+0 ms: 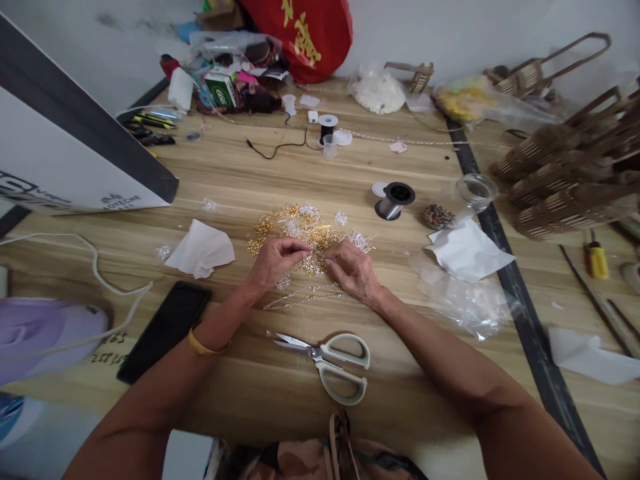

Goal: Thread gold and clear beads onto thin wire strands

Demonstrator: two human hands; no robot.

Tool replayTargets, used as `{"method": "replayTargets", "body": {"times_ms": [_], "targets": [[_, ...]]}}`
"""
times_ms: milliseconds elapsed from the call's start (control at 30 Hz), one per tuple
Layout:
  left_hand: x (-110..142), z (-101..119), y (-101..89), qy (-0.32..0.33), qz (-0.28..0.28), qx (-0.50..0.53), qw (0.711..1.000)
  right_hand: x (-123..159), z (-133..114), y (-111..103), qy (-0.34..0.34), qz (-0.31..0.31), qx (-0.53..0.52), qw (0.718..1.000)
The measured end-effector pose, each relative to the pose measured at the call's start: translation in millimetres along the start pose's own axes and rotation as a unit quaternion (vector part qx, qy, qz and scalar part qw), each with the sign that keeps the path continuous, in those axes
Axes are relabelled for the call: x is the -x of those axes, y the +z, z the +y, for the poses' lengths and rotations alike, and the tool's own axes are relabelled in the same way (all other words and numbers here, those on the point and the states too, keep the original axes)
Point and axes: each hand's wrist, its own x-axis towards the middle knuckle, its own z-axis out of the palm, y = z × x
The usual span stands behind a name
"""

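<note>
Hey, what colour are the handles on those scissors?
The scissors' handles are off-white, showing best in the head view.

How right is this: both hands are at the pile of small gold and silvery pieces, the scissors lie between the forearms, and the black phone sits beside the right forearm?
One slip: the head view shows the black phone beside the left forearm, not the right. The left hand and right hand are indeed at the pile, and the scissors lie where you say.

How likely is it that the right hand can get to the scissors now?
Probably yes: the scissors lie nearer the body than the right hand, nothing covers their handles, and the chain between looks thin and flat.
</note>
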Motion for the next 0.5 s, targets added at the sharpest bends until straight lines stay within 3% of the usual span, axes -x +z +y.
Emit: {"method": "replayTargets", "body": {"times_ms": [200, 500], "targets": [[3.8, -9.0, -1.5, -0.011, 0.011, 0.013, 1.0, -0.2, 2.1, 0.3, 0.006, -0.007, 0.004, 1.0], [3.9, -5.9, 0.1, -0.064, 0.017, 0.064, 0.996, -1.0, 0.3, -0.5, -0.004, -0.005, 0.01, 1.0]]}}
